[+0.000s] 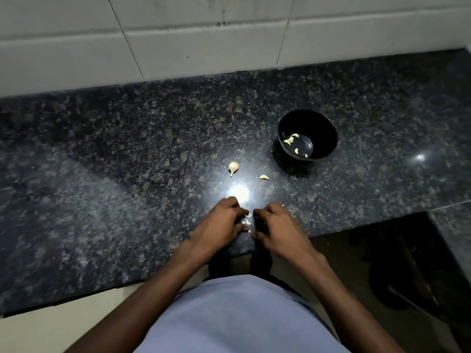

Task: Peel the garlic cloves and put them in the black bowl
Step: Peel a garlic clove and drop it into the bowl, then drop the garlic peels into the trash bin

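Two hands meet at the counter's (127, 174) near edge: left hand (224, 220) and right hand (275, 225), fingers curled, pinch whitish garlic skin (246, 218) between them. Beyond lie an unpeeled clove (233, 167) and a peeled clove (264, 177); the black bowl (321, 131) far right holds several peeled cloves (290, 140)

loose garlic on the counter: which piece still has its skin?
The bigger whitish garlic clove, left of the small peeled clove. It is plump with a papery tail; the peeled one is a bare yellowish crescent nearer the black bowl.
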